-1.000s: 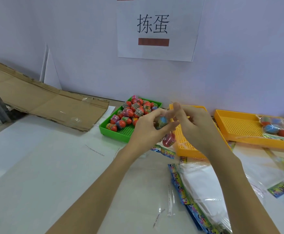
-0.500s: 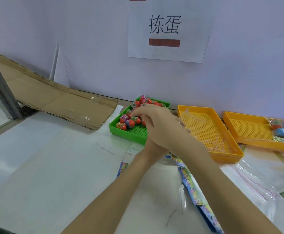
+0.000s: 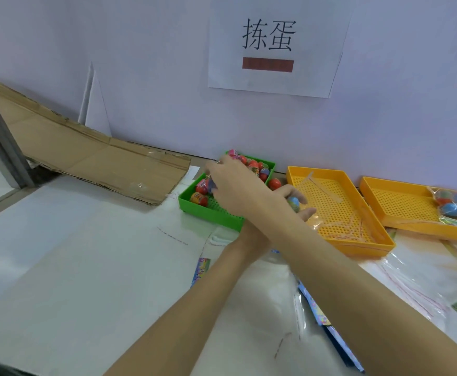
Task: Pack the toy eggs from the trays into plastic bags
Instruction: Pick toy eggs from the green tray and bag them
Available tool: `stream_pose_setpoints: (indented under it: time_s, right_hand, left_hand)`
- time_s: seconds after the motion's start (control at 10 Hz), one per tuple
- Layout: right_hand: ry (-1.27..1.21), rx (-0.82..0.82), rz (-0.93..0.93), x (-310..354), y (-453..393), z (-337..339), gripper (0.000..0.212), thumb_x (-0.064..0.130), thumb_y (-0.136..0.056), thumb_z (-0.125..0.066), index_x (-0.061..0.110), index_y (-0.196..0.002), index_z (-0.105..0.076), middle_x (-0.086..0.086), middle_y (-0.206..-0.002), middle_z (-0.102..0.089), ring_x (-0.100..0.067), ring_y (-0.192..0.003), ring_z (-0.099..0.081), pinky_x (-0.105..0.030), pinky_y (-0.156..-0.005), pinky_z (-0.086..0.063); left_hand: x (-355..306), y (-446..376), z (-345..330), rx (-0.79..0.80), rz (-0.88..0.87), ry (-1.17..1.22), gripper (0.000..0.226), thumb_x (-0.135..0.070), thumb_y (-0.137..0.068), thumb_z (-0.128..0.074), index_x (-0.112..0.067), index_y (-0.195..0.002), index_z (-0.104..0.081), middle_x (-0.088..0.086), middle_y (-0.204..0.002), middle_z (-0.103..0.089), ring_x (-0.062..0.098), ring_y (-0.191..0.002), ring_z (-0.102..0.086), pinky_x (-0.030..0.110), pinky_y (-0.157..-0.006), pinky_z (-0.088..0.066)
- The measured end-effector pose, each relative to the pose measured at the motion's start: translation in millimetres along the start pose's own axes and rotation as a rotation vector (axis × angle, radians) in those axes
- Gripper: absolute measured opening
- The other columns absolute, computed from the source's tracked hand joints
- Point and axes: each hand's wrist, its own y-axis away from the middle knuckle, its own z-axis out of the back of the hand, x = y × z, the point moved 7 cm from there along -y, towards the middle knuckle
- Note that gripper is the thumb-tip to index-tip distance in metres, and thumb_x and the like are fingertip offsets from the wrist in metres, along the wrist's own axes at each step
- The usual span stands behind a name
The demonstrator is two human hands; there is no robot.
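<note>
Cardboard: we see a flattened sheet (image 3: 94, 161) lying at nine o'clock on the white counter (image 3: 59, 267), against the wall.
Green tray: the tray (image 3: 211, 211) sits near centre, holding red toy eggs (image 3: 198, 198).
Right hand: our right hand (image 3: 235, 185) crosses over the left arm into the green tray; its grip is clenched on an egg there.
Left hand: our left hand (image 3: 293, 202) is under the right forearm; its grip is grasping a blue egg (image 3: 293, 203).
Orange trays: the near one (image 3: 338, 210) holds loose plastic bags; the far one (image 3: 401, 210), at three o'clock, holds a filled bag of eggs (image 3: 455, 206).
Bags: a stack of flat plastic bags (image 3: 314, 316) lies at five o'clock.
</note>
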Motion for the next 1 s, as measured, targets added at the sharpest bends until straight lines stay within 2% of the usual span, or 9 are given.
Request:
stream_pose_setpoints:
  time_s: [0.1, 0.2, 0.3, 0.4, 0.5, 0.6, 0.7, 0.9, 1.0]
  right_hand:
    - [-0.298, -0.307, 0.017, -21.3, 29.3, 32.4, 0.037, 0.013, -0.1, -0.059, 0.012, -0.137, -0.058, -0.008, -0.12, -0.048, -0.021, -0.103, -0.053, -0.028, -0.091, -0.045]
    - [-0.478, -0.614, -0.015, -60.1, 84.6, 60.7, 0.036, 0.006, -0.091, -0.071, 0.015, -0.125, -0.065, -0.004, -0.115, -0.056, -0.015, -0.097, -0.064, -0.019, -0.087, -0.051]
    - [-0.715, -0.837, -0.101, -108.0, 133.1, 61.9, 0.031, 0.002, -0.092, -0.073, 0.011, -0.117, -0.059, -0.009, -0.111, -0.065, -0.018, -0.101, -0.069, -0.026, -0.082, -0.057]
    - [-0.845, -0.829, -0.215, -137.8, 149.4, 49.8, 0.03, 0.011, -0.093, -0.076, 0.011, -0.117, -0.057, -0.005, -0.109, -0.068, -0.021, -0.096, -0.072, -0.034, -0.069, -0.061]
    - [-0.714, -0.755, -0.231, -146.5, 148.7, 45.2, 0.029, 0.017, -0.094, -0.076, 0.019, -0.118, -0.06, -0.001, -0.113, -0.067, -0.016, -0.079, -0.074, -0.037, -0.059, -0.06]
    - [-0.626, -0.739, -0.201, -150.4, 150.1, 47.3, 0.028, 0.016, -0.094, -0.075, 0.026, -0.116, -0.062, 0.001, -0.115, -0.064, -0.009, -0.071, -0.074, -0.024, -0.058, -0.056]
    - [-0.625, -0.645, -0.207, -152.2, 147.5, 41.0, 0.03, 0.011, -0.094, -0.074, 0.03, -0.115, -0.063, 0.004, -0.114, -0.064, -0.009, -0.072, -0.074, -0.015, -0.054, -0.05]
    - [-0.772, -0.585, -0.193, -142.9, 139.5, 32.9, 0.029, 0.0, -0.098, -0.063, 0.023, -0.115, -0.067, -0.001, -0.114, -0.067, -0.011, -0.085, -0.076, -0.026, -0.063, -0.06]
    - [-0.851, -0.58, -0.199, -142.5, 138.4, 31.5, 0.022, 0.01, -0.099, -0.067, 0.02, -0.119, -0.066, -0.002, -0.108, -0.071, -0.015, -0.082, -0.077, -0.026, -0.058, -0.059]
  left_hand:
    - [27.0, 1.2, 0.6, -0.073, 0.229, 0.008, 0.04, 0.01, -0.099, -0.057, -0.011, -0.133, -0.049, -0.025, -0.079, -0.054, -0.007, -0.071, -0.052, 0.006, -0.066, -0.051]
    - [-12.6, -6.0, 18.2, -0.222, 0.078, 0.032, 0.038, -0.001, -0.09, -0.074, -0.004, -0.126, -0.063, -0.005, -0.097, -0.066, 0.0, -0.081, -0.06, 0.021, -0.074, -0.056]
    - [-24.5, -14.3, 17.7, -0.15, 0.017, 0.037, 0.032, -0.031, -0.087, -0.084, -0.015, -0.112, -0.071, -0.002, -0.108, -0.075, 0.012, -0.098, -0.07, 0.031, -0.086, -0.057]
    - [-25.3, -14.7, 16.6, -0.101, -0.036, 0.03, 0.033, -0.041, -0.085, -0.085, -0.024, -0.11, -0.071, -0.009, -0.109, -0.074, 0.004, -0.102, -0.07, 0.025, -0.089, -0.057]
    - [-28.5, -14.7, 19.4, -0.089, -0.084, 0.051, 0.033, -0.037, -0.085, -0.086, -0.023, -0.112, -0.072, -0.007, -0.104, -0.075, 0.01, -0.092, -0.074, 0.035, -0.087, -0.062]
    - [-25.5, -14.5, 21.8, -0.099, -0.089, 0.054, 0.029, -0.036, -0.089, -0.082, -0.021, -0.111, -0.071, -0.005, -0.1, -0.075, 0.01, -0.083, -0.075, 0.033, -0.08, -0.063]
    - [-26.0, -14.5, 22.3, -0.132, -0.113, 0.031, 0.024, -0.04, -0.096, -0.074, -0.021, -0.11, -0.071, -0.002, -0.096, -0.074, 0.011, -0.082, -0.074, 0.026, -0.075, -0.061]
    - [-31.4, -13.8, 21.6, -0.177, -0.202, -0.131, 0.038, -0.047, -0.107, -0.046, -0.017, -0.117, -0.068, -0.011, -0.074, -0.065, 0.003, -0.061, -0.057, 0.012, -0.059, -0.039]
    - [-31.5, -13.8, 20.9, -0.178, -0.211, -0.129, 0.038, -0.04, -0.111, -0.04, -0.015, -0.118, -0.068, -0.01, -0.065, -0.056, 0.008, -0.056, -0.052, 0.019, -0.058, -0.038]
